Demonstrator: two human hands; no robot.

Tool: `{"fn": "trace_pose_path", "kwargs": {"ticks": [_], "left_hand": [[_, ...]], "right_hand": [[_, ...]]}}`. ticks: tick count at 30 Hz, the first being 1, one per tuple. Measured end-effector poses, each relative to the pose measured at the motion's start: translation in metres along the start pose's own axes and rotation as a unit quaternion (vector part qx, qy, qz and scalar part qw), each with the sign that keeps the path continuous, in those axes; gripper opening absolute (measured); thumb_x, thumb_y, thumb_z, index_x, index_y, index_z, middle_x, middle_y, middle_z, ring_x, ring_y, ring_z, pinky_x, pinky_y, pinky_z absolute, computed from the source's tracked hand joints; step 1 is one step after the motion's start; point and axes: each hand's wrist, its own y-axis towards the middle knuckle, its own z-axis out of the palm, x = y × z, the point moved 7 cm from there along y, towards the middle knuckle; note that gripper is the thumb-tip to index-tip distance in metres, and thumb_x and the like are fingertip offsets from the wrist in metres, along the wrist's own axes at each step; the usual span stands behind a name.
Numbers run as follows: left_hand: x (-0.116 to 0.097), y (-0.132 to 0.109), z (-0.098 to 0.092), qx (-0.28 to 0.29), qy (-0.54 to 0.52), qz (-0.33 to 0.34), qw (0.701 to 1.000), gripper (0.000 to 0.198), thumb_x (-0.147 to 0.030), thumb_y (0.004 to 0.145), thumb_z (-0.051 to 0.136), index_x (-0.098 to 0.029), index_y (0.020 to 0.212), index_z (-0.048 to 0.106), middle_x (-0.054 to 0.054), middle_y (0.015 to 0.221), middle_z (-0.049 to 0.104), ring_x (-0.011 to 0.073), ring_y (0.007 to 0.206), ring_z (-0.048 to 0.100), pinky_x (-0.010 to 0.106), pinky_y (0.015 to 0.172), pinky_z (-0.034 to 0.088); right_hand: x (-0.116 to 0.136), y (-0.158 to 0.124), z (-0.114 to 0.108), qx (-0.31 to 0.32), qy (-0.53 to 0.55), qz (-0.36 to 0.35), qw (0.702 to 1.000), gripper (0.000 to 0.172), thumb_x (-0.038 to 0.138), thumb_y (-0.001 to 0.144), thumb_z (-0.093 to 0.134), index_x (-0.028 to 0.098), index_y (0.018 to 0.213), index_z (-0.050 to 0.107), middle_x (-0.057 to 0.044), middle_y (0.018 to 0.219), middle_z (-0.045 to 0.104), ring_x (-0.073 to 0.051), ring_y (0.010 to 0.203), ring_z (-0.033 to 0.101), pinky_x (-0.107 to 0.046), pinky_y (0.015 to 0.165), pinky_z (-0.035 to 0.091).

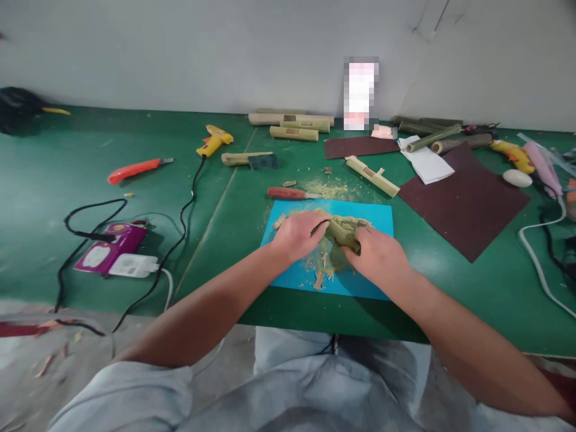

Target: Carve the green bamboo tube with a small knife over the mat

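Both my hands are closed around a short green bamboo tube, held just over a blue sheet. My left hand wraps its left end and my right hand its right end; fingers partly hide the tube. Pale bamboo shavings and chips lie on the sheet beneath and around it. Beyond the sheet's far edge rests a red-handled tool with a narrow metal blade, and fine dust is scattered beside it.
Several notched bamboo tubes lie along the wall. A yellow glue gun, an orange-handled cutter and a purple power strip with black cords occupy the left. Brown sandpaper, white paper and another glue gun lie right.
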Motion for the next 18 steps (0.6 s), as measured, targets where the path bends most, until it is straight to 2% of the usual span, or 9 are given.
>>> {"fn": "trace_pose_path", "kwargs": {"ticks": [3,8,11,18], "left_hand": [[0.006,0.002,-0.005,-0.014,-0.023,-0.013,1.0,0.03,-0.029,0.1,0.049,-0.02,0.119,0.07,0.005,0.106,0.075,0.0179,0.093,0.071,0.028,0.086,0.055],[0.01,0.002,-0.002,0.002,-0.015,-0.021,1.0,0.026,-0.03,0.098,0.055,-0.021,0.114,0.073,0.005,0.096,0.074,0.0187,0.086,0.07,0.029,0.079,0.055],[0.012,0.002,0.0,-0.003,-0.028,-0.005,1.0,0.023,-0.03,0.097,0.059,-0.023,0.113,0.073,0.004,0.1,0.074,0.0184,0.091,0.07,0.029,0.082,0.055],[0.025,0.01,-0.003,-0.048,0.014,0.031,0.998,0.028,-0.03,0.101,0.05,-0.017,0.109,0.074,0.008,0.096,0.072,0.019,0.088,0.069,0.029,0.078,0.055]], "right_hand": [[-0.001,-0.001,0.001,-0.005,0.0,-0.001,1.0,0.026,0.042,0.092,0.057,0.018,0.098,0.064,-0.011,0.104,0.069,-0.025,0.091,0.067,-0.033,0.066,0.045],[-0.002,-0.001,0.001,-0.014,0.003,-0.002,1.0,0.024,0.042,0.091,0.058,0.019,0.094,0.063,-0.009,0.101,0.069,-0.024,0.087,0.067,-0.033,0.063,0.043],[-0.002,0.0,0.001,-0.015,0.001,-0.004,1.0,0.023,0.041,0.091,0.058,0.019,0.095,0.063,-0.009,0.099,0.07,-0.025,0.088,0.067,-0.032,0.062,0.042],[-0.002,-0.001,0.0,-0.018,0.0,0.009,1.0,0.025,0.044,0.09,0.06,0.019,0.094,0.064,-0.009,0.101,0.071,-0.024,0.087,0.068,-0.031,0.063,0.042]]}}
